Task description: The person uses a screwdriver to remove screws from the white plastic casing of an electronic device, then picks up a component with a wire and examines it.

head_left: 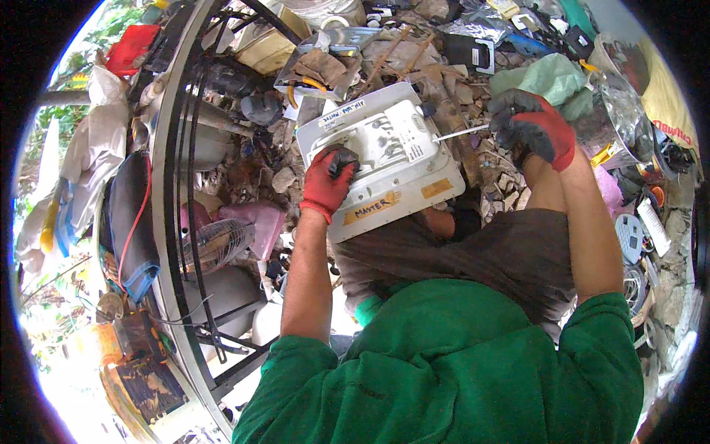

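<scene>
Head view: right hand (pixel 534 127) holds a rod (pixel 462 133), left hand's (pixel 331 180) grip unclear on the casing (pixel 384 159), likely stiff, best rim-held.

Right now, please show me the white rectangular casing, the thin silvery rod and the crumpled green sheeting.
White rectangular casing (pixel 379 166), head view: raised panel.
Thin silvery rod (pixel 462 133), head view: mid-shaft.
Crumpled green sheeting (pixel 543 79), head view: middle folds.

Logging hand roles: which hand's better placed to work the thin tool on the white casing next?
Right, likely: the right hand grips the thin tool, its shaft pointing at the white casing from the right. The left hand rests on the casing's left part, seemingly better placed to steady it.
</scene>
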Motion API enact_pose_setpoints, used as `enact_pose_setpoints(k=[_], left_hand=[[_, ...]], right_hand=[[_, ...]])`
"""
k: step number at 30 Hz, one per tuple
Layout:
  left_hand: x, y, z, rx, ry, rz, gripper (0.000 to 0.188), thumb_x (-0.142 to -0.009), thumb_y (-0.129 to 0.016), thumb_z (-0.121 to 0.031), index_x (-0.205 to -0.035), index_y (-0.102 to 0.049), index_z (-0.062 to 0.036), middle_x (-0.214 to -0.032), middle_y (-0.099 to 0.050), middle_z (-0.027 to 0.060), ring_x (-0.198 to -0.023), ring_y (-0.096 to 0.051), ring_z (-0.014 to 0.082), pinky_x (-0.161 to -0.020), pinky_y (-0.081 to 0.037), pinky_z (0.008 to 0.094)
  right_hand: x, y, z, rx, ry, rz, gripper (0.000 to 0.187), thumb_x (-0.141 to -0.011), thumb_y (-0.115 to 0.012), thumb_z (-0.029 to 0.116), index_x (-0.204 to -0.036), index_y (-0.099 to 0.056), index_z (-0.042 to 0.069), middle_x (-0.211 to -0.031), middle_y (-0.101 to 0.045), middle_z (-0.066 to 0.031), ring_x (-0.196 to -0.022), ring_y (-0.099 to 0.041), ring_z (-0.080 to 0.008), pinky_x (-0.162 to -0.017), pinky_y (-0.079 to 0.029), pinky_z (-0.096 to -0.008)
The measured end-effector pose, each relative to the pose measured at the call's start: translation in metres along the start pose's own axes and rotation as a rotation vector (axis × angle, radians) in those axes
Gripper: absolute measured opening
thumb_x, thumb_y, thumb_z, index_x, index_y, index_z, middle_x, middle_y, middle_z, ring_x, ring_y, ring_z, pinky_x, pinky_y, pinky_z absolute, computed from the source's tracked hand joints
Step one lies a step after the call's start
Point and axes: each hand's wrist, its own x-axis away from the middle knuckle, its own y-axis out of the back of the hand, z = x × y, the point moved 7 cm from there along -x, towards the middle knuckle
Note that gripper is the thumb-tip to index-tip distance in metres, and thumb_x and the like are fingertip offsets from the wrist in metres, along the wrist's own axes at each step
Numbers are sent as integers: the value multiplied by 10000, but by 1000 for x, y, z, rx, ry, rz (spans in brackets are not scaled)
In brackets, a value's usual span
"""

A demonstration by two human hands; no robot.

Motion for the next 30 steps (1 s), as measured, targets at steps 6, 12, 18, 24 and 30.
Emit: enact_pose_setpoints(k=[6, 12, 18, 24, 30], left_hand=[[-3, 1, -37, -80, -89, -130, 393, -776, -722, -246, -1125, -645, -83, -1152, -627, 147, -1089, -565, 377, -957, -438, 427], [-25, -18, -70, 22, -195, -35, 433, -771, -702, -174, -1182, -621, -65, -1212, -609, 147, -1112, -568, 339, -1005, -417, 401], [-41, -30, -14, 820, -50, 144, 310, -911, -511, 0, -1196, -629, -16, -1149, -674, 79, -1070, -615, 163, -969, -452, 287], [-41, -34, -34, 592, 21, 184, 244, -924, -587, -70, -1151, -650, -5, -1022, -692, 29, -924, -594, 102, -849, -478, 269], [-39, -42, -18, 520, -45, 197, 233, -927, -607, -120, -1125, -641, -2, -920, -688, 37, -851, -572, 90, -801, -476, 270]], right_hand=[[-4, 10, -6, 51, 46, -80, 401, -864, -549, 141, -1222, -549, -40, -1050, -661, -153, -908, -653, -222, -752, -533, -333], [-4, -28, 16, 153, 267, 182, 390, -912, -552, 162, -1269, -555, 4, -1142, -650, -138, -1009, -634, -197, -824, -528, -332], [-58, -121, 44, 529, 219, 209, 369, -920, -512, 101, -1275, -564, 17, -1122, -666, -75, -992, -627, -146, -843, -516, -293], [-114, -174, 59, 1137, 120, 186, 419, -842, -524, 147, -1246, -587, 54, -1155, -643, -139, -1083, -607, -257, -934, -475, -356], [-124, -197, 52, 1268, 32, 193, 418, -805, -556, 176, -1204, -618, 69, -1227, -602, -188, -1174, -555, -326, -981, -441, -387]])
